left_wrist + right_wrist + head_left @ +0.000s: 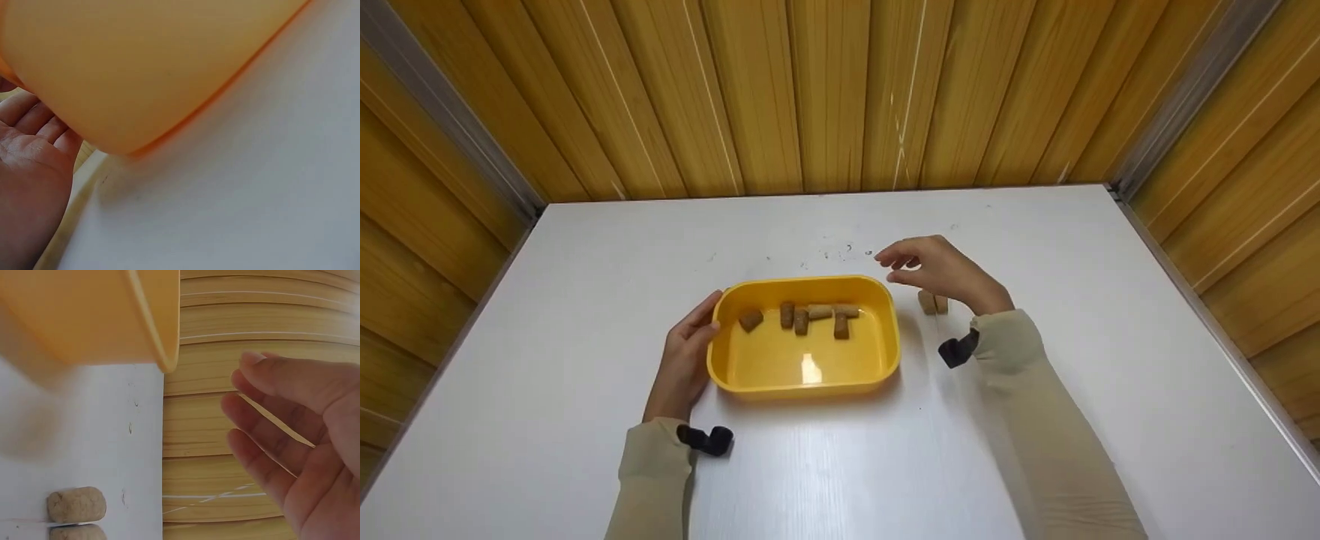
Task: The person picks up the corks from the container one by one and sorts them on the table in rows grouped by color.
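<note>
A yellow plastic bin stands on the table with several corks inside, some dark brown and some lighter. At its left end my left hand holds the wall, thumb at the rim and fingers along the outside. In the left wrist view the palm shows beside the bin's wall. My right hand hovers past the bin's upper right corner, fingers loosely bent and holding nothing. Beneath that wrist, two light corks lie side by side on the table, partly covered in the head view.
The white table has small dark marks beyond the bin. Yellow wood-patterned panels close off the back and both sides. A black wrist strap with a small camera sits on each sleeve.
</note>
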The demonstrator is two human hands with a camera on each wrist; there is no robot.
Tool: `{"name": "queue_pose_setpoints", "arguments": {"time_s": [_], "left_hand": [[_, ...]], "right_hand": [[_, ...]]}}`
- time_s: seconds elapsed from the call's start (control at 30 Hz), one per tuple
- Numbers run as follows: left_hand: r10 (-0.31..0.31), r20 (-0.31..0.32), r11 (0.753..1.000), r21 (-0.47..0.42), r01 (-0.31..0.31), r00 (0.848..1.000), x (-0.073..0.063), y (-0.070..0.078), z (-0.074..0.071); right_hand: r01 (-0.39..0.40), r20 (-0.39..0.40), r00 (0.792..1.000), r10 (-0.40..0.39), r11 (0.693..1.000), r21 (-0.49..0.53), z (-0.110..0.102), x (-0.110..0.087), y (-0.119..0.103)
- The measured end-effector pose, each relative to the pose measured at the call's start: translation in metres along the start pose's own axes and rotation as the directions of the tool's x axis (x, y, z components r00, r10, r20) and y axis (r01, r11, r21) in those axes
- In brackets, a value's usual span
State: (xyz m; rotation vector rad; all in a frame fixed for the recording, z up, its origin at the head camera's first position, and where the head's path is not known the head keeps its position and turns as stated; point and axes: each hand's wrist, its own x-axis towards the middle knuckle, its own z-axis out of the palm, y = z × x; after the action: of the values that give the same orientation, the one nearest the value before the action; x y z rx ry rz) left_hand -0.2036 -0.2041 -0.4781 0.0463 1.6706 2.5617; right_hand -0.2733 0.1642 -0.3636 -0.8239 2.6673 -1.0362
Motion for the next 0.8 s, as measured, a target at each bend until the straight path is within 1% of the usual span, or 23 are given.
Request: {"name": "queue_pose_setpoints", "arguments": {"time_s": [0.17,0.27,0.4,0.5,0.6,0.8], "left_hand": [[-0.009,-0.006,1.0,0.017,0.009,1.0,0.0,0.001,0.0],[-0.014,-0.007,1.0,0.024,0.014,1.0,0.0,0.001,-0.001],[-0.018,-0.007,0.999,0.026,0.018,1.0,-0.001,0.002,-0.001],[-0.022,-0.011,0.999,0.029,0.023,1.0,-0.001,0.002,-0.001],[-0.026,-0.011,0.999,0.027,0.026,1.0,0.0,0.001,-0.001],[-0.012,0.004,1.0,0.019,0.012,1.0,0.0,0.001,0.0]], "right_hand": [[-0.013,0.085,0.996,0.014,1.0,-0.004,0.004,0.013,-0.013],[-0.032,0.145,0.989,0.034,0.999,-0.014,0.01,0.021,-0.019],[-0.031,0.212,0.976,0.038,0.999,-0.037,0.018,0.032,-0.026],[-0.029,0.249,0.968,0.039,0.999,-0.044,0.025,0.038,-0.031],[-0.044,0.274,0.96,0.054,0.998,-0.042,0.03,0.042,-0.035],[-0.045,0.326,0.944,0.06,0.997,-0.055,0.043,0.05,-0.04]]}}
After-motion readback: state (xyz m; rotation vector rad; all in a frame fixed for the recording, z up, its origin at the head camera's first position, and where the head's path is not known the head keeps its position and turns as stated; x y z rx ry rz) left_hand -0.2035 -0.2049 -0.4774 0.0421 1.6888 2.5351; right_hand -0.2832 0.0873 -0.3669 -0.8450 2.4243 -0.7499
